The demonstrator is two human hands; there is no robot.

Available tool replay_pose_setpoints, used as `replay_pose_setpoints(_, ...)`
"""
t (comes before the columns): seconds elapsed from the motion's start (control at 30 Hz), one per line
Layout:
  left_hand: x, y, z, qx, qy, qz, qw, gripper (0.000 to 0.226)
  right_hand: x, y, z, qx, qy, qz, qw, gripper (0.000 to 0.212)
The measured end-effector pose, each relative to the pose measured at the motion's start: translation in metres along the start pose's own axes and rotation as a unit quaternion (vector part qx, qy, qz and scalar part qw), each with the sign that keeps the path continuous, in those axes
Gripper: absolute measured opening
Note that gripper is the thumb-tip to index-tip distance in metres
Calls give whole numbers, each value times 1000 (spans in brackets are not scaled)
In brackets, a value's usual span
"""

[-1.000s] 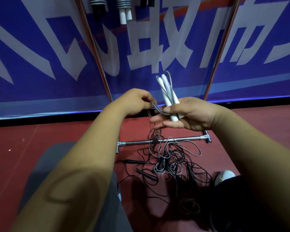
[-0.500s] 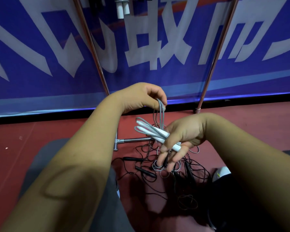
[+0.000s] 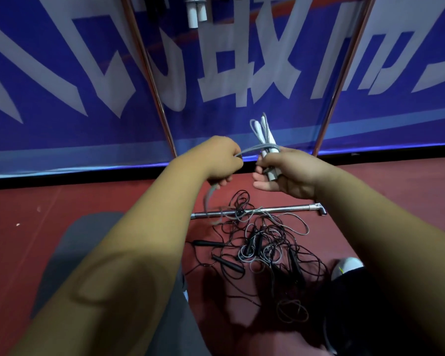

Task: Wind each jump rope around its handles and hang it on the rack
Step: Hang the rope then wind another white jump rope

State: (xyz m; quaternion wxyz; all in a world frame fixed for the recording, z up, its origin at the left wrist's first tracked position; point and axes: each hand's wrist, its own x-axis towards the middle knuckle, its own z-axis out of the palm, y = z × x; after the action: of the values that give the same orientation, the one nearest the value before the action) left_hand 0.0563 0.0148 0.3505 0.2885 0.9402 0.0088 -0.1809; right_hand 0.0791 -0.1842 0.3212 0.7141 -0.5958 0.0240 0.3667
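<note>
A blue fabric banner with large white characters (image 3: 62, 73) fills the background above a dark red floor (image 3: 23, 214). In front of the banner stands a metal rack with two copper-coloured slanted uprights (image 3: 149, 80) and a chrome base bar (image 3: 280, 210) lying across the floor. Just this side of the bar, and partly over it, lies a tangled pile of black and grey jump ropes with slim black handles (image 3: 262, 247).

Above the pile, the right hand (image 3: 290, 173) is curled round a pair of white plastic handles (image 3: 263, 140), held side by side with their tips pointing up and slightly left. The left hand (image 3: 219, 160), close beside it, is closed in a fist on the thin grey cord (image 3: 254, 147), which runs taut from the fist across to the handles; below the fist the cord trails, blurred, down to the pile. At the top edge, another white-handled wound rope (image 3: 195, 11) hangs between the uprights.
</note>
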Motion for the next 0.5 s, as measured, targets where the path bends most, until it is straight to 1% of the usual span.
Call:
replay_pose_setpoints(0.07,3,0,4,-89,-9,-14,996,17,0,-2,3,7,-3,-8,1000,15)
replay_pose_setpoints(0.13,5,-2,1,-155,-3,-4,988,14,0,-3,0,22,8,-17,1000,15)
replay_pose_setpoints(0.2,7,-5,-6,-145,12,21,989,14,1,-4,-4,46,1,-16,999,12)
replay_pose_setpoints(0.27,5,-7,-11,-125,18,36,991,18,-2,-6,-5,71,-29,-11,997,12)
replay_pose_setpoints(0.3,4,-6,-13,-118,20,39,992,19,-3,-7,-5,74,-42,-10,996,18)
replay_pose_setpoints(0.37,1,-4,-16,-105,23,40,993,21,-7,-10,-5,80,-57,-8,995,43)
replay_pose_setpoints(0.4,1,-4,-17,-103,21,38,994,20,-7,-11,-6,92,-58,-8,994,51)
replay_pose_setpoints(0.43,-1,-3,-18,-106,11,39,994,20,-7,-12,-7,111,-55,-6,992,54)
replay_pose_setpoints(0.5,-4,-2,-19,-118,-19,42,992,23,-6,-12,-8,143,-39,-4,989,44)
